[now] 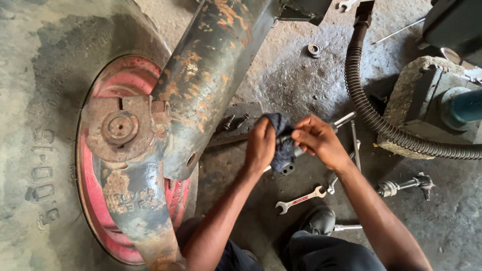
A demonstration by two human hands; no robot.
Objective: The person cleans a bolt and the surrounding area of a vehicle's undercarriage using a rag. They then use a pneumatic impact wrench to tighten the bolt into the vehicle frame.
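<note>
Left hand: I close it around a dark rag, fingers curled, gripping cloth and the part inside
Right hand: I pinch the other end of the metal part, fingertips pressed on it just beside the rag
Part: held between my two hands above the floor, mostly wrapped; a shiny rod end sticks out past my right hand, a dark lug shows below the rag
Progress: by my guess wiping is midway, the bare end looks clean, the wrapped half I cannot judge
Spanner: on the floor below my hands, near my shoe
Other tools: more spanners just right of my right hand, untouched
Rod joint: well right of my right forearm
Hose: ribbed, curving past above my right hand
Wheel: red rim and rusty axle beam, left of my left hand
</note>
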